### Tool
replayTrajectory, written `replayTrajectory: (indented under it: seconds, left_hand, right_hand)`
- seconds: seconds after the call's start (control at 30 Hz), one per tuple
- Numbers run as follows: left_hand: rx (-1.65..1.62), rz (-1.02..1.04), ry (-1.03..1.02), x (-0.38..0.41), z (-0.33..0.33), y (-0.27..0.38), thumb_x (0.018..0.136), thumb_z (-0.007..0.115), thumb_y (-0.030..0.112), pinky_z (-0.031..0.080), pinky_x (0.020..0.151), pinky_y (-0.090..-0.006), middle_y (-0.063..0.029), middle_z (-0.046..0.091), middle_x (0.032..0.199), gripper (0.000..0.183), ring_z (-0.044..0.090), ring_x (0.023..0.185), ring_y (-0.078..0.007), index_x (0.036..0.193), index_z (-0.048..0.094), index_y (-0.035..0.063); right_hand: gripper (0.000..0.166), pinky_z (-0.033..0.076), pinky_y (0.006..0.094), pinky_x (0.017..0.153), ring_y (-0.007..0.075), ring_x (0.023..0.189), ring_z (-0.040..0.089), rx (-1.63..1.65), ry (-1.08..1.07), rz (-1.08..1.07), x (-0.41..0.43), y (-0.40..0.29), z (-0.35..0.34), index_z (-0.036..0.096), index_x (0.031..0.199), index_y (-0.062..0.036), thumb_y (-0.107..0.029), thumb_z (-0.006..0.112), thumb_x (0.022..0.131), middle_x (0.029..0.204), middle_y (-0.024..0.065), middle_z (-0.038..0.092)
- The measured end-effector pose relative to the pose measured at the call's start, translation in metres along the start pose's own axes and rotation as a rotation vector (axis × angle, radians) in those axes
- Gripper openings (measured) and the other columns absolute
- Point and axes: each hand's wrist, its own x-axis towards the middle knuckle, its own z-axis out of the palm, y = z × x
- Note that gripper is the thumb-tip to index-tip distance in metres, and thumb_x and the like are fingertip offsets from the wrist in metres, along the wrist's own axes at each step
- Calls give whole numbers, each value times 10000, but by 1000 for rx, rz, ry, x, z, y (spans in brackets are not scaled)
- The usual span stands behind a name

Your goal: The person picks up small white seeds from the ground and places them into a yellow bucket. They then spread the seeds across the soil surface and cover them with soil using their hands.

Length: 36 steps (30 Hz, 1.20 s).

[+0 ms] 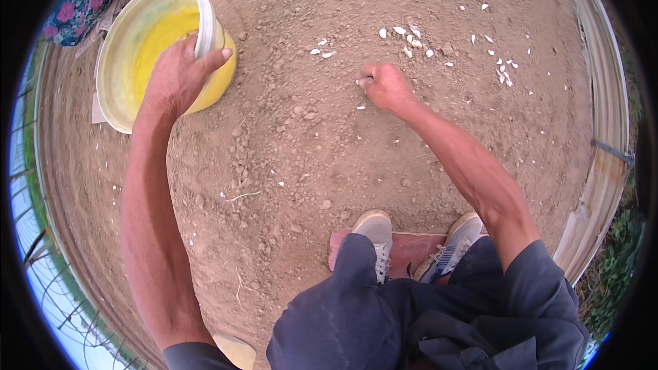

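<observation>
My left hand (177, 74) grips the rim of a tilted plastic bucket (115, 82), thumb outside and fingers inside. Its rim is pale and its lower part yellow; whether the yellow is contents or plastic I cannot tell. Just above the bare soil (308, 164), my right hand (383, 85) pinches a small white piece, apparently a garlic clove (358, 82), mostly hidden by the fingers. One loose clove (361, 108) lies just below that hand. Beyond it is a cluster of garlic cloves (409, 38), with a smaller group (323, 53) to its left and others (506, 73) farther right.
My shoes (372, 231) rest at a reddish board (411, 249). A ridged pale border (604, 113) edges the soil at right. Another person's floral clothing (82, 7) shows behind the bucket. Dry roots (241, 196) and white flakes dot the ground.
</observation>
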Motion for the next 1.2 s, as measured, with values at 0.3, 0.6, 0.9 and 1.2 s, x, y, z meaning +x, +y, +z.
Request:
replayTrajectory:
  seconds: [0.3, 0.6, 0.9, 1.2]
  left_hand:
    - [7, -34, -37, 1, 0, 1, 888, 614, 466, 468, 890, -484, -277, 671, 1023, 556, 630, 982, -428, 1130, 631, -35]
    - [-19, -4, 23, -2, 2, 3, 882, 621, 472, 477, 883, -490, -277, 685, 941, 549, 645, 937, -440, 1060, 655, -46]
    - [-17, -13, 7, 0, 0, 2, 864, 616, 471, 478, 872, -488, -285, 680, 937, 556, 645, 927, -438, 1051, 656, -51]
    - [-40, -8, 24, -2, 1, 1, 853, 632, 437, 477, 876, -483, -283, 678, 925, 529, 641, 928, -435, 1047, 650, -56]
  right_hand:
    - [217, 550, 493, 859, 395, 937, 693, -413, -70, 50, 19, -21, 8, 716, 979, -70, -69, 661, 769, 968, 197, 720]
    - [233, 549, 469, 812, 388, 861, 691, -136, 11, 123, 14, 0, -24, 666, 962, -40, -231, 703, 832, 867, 186, 711]
    - [317, 529, 481, 804, 397, 881, 684, -492, 146, 46, 27, 44, -70, 687, 1029, -66, -346, 689, 880, 902, 203, 707]
    - [245, 556, 342, 728, 146, 744, 660, 336, -17, 187, 25, 7, -49, 690, 1073, -29, -197, 619, 908, 864, 113, 707]
